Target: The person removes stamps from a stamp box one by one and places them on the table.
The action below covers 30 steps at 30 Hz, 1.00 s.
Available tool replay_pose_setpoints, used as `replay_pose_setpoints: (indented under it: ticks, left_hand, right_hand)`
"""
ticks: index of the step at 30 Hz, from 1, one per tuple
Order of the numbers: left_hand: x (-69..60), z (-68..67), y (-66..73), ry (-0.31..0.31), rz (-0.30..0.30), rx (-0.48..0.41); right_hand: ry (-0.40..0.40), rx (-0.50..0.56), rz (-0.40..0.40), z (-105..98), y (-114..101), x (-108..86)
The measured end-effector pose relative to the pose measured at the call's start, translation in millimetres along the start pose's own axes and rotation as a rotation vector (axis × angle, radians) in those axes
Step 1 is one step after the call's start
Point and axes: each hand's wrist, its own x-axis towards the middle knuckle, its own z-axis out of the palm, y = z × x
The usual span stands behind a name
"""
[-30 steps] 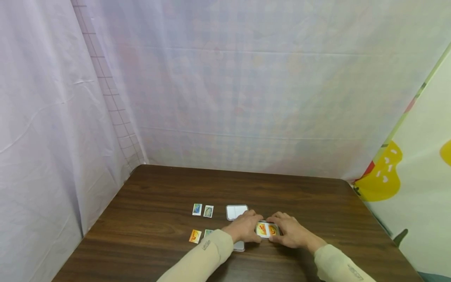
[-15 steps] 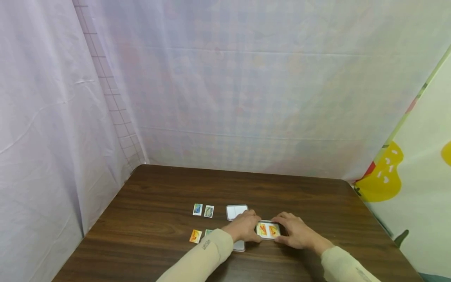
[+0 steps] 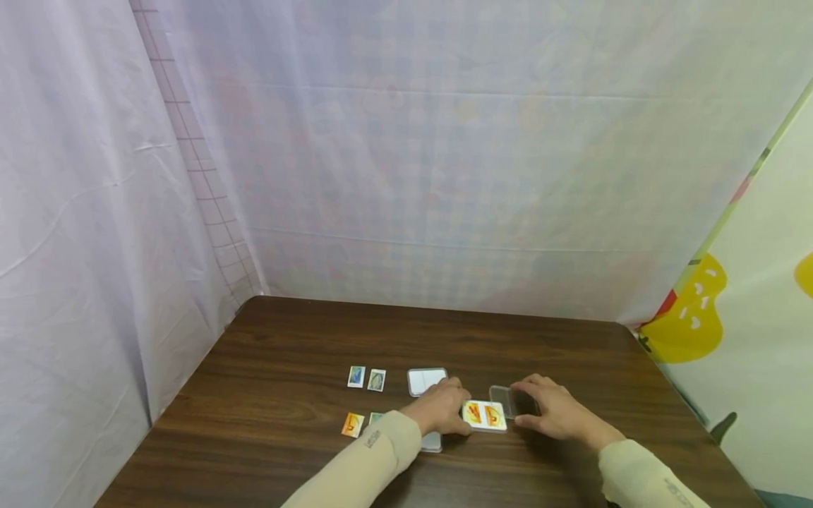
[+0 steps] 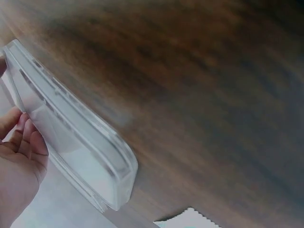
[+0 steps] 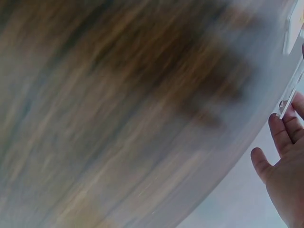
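Two orange-and-yellow stamps (image 3: 492,416) lie side by side in the white-lined base of a small clear case (image 3: 484,416). My left hand (image 3: 438,409) holds the base's left end between thumb and fingers. To the base's upper right, my right hand (image 3: 551,410) grips the transparent lid (image 3: 501,399) by its right side; lid and base are apart. Only the lid's thin edge (image 5: 289,95) shows beside the fingertips in the right wrist view. A clear case (image 4: 90,137) appears close up beside my left fingers in the left wrist view.
A case with a white insert (image 3: 424,382) lies behind my left hand, another case (image 3: 432,443) partly under that wrist. Further left are a blue stamp (image 3: 356,377), a grey-green stamp (image 3: 377,380), an orange stamp (image 3: 352,425) and a half-hidden green stamp (image 3: 375,418). Curtains hang behind the brown table (image 3: 286,367).
My right hand has lifted the clear lid off the base and moved it to the right. My left hand has stayed at the base's left end.
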Motion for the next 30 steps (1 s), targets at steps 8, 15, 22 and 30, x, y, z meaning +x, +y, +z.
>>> replay_pose_setpoints:
  ticks: [8,15,22,30]
  left_hand:
    - [-0.4,-2.3,1.8,0.005,0.021,0.005]
    - [0.1,-2.3,2.2,-0.002,0.024,0.014]
    - [0.0,-3.6,3.7,-0.031,0.001,0.028]
    - [-1.2,-7.3,5.7,-0.058,-0.022,0.052]
  right_hand:
    - [0.003,-0.005,0.059,-2.0,16.7,-3.4]
    - [-0.004,-0.041,0.090,-4.2,30.7,-3.3]
    - [-0.017,-0.067,0.109,-4.8,39.7,1.9]
    - [-0.021,-0.085,0.124,-2.8,39.7,12.7]
